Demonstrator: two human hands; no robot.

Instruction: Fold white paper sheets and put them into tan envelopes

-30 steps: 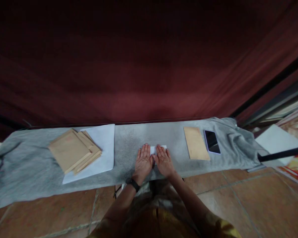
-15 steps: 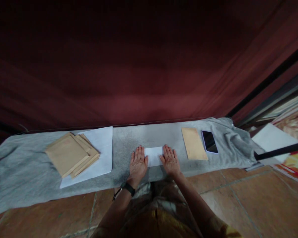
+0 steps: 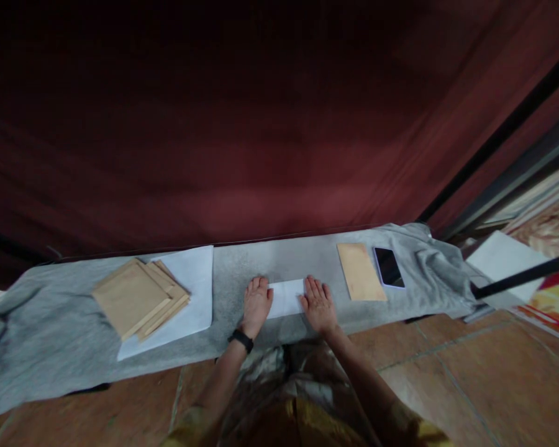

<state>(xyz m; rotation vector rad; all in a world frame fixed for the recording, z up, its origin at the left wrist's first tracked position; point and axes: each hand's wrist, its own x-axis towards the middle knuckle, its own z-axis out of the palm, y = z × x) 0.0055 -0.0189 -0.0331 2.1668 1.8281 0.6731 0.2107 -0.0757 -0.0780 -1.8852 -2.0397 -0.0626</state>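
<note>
A small white strip of folded paper (image 3: 286, 298) lies on the grey cloth (image 3: 235, 292) in front of me. My left hand (image 3: 257, 303) is at its left end, with the fingers bent and drawn together and the thumb along the paper; the fingertips are partly hidden. Over the right end rests my right hand (image 3: 319, 304), palm down, fingers stretched flat. To the right lies a brown paper envelope (image 3: 361, 272).
Several brown envelopes (image 3: 133, 295) are stacked on large white sheets (image 3: 198, 292) at the left. A phone (image 3: 389, 267) lies right of the single envelope. A dark red panel (image 3: 270, 186) rises behind the cloth. A black bar (image 3: 526, 275) crosses at the right.
My left hand has gone from lying flat to bent fingers at the paper's left end. My right hand stays flat in place. The view has shifted slightly.
</note>
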